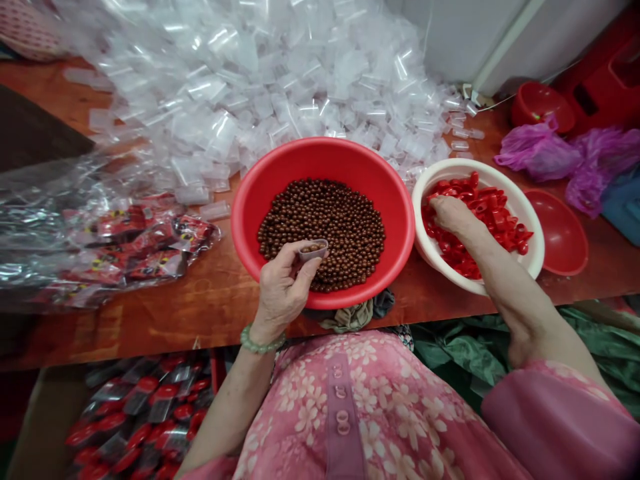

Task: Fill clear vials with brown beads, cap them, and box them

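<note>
My left hand (286,285) grips a small clear plastic container (313,250) with brown balls inside, its open end tilted up. It is above the near edge of a heap of shiny brown balls (330,220) in a large red basin (245,200). My right hand (450,215) reaches into a white bowl (534,253) of red plastic caps (493,207). Its fingertips are down among the caps, and whether they pinch one is hidden.
A big pile of clear plastic containers (280,73) spreads behind the basin. Red packets in clear bags (150,247) lie at left. Purple bags (543,150) and a red dish (563,230) are at right. Below the table (165,320), red-capped containers (145,413) fill a box.
</note>
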A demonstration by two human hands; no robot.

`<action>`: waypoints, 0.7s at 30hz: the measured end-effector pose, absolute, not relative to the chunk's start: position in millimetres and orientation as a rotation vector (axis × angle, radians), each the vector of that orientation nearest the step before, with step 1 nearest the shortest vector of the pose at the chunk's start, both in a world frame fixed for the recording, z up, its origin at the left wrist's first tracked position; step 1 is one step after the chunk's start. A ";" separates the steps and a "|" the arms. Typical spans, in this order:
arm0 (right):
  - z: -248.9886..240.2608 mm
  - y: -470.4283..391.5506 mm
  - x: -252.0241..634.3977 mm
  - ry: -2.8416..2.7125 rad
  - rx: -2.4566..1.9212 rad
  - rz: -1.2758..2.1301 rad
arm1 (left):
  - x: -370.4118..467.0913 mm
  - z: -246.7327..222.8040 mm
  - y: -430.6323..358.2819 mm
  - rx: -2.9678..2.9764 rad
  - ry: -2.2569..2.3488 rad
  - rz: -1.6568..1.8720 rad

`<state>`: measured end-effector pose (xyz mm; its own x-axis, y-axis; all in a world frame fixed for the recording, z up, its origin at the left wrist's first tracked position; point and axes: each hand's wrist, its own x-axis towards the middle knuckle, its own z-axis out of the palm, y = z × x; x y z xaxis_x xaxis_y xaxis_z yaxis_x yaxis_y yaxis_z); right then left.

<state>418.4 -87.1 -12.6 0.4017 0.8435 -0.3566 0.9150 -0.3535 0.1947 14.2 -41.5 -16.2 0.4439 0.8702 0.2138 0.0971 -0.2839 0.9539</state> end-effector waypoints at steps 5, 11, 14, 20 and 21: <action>-23.1 -90.5 413.6 1.418 2.333 -0.229 | 14.4 -15.4 -40.0 1.694 0.805 0.933; -31.9 -87.6 408.2 1.272 2.470 -0.209 | 14.1 -15.0 -39.3 1.680 0.750 0.963; -34.8 -86.9 409.5 1.224 2.554 -0.214 | 13.9 -14.7 -39.6 1.676 0.718 0.981; -44.5 -83.8 418.5 1.153 2.739 -0.200 | 12.9 -12.9 -39.9 1.693 0.728 0.957; -45.4 -83.4 420.3 1.146 2.772 -0.201 | 12.6 -12.8 -40.0 1.697 0.736 0.950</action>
<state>420.3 -83.4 -45.4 0.7016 0.6910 -0.1742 0.7090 -0.7013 0.0738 12.6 -40.0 -12.8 0.5030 0.8288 0.2453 0.0307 -0.3008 0.9532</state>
